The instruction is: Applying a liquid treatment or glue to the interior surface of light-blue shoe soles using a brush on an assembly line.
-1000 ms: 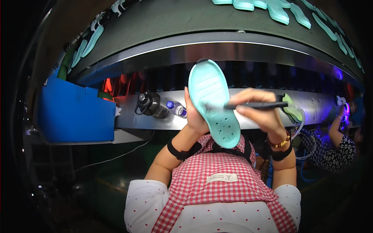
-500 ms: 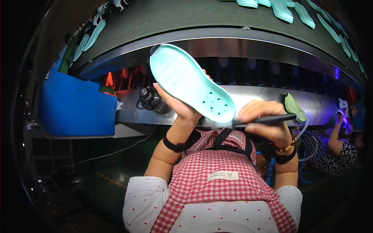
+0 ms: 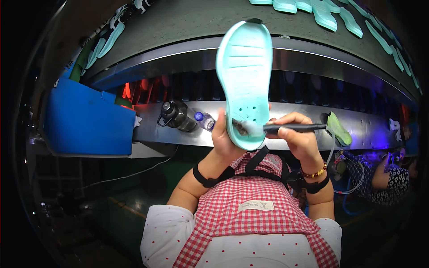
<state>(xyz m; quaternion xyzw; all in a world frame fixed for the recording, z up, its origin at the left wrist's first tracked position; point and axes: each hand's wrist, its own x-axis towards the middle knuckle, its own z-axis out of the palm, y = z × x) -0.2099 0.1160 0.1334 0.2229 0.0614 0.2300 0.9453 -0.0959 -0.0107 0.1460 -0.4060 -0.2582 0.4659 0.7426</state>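
One mint shoe sole point(image 3: 248, 67) points lengthwise away from me above the metal ledge point(image 3: 366, 125) in my remote view, its lower end clamped in my left hand point(image 3: 225, 143), while my right hand point(image 3: 298, 136), just to its right, pinches a dark-handled brush point(image 3: 271, 129) crosswise.

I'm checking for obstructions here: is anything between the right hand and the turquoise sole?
Yes: the dark-handled brush, held in the right hand, spans the gap, its blurred bristles over the holed end of the turquoise sole. The left hand grips the sole directly.
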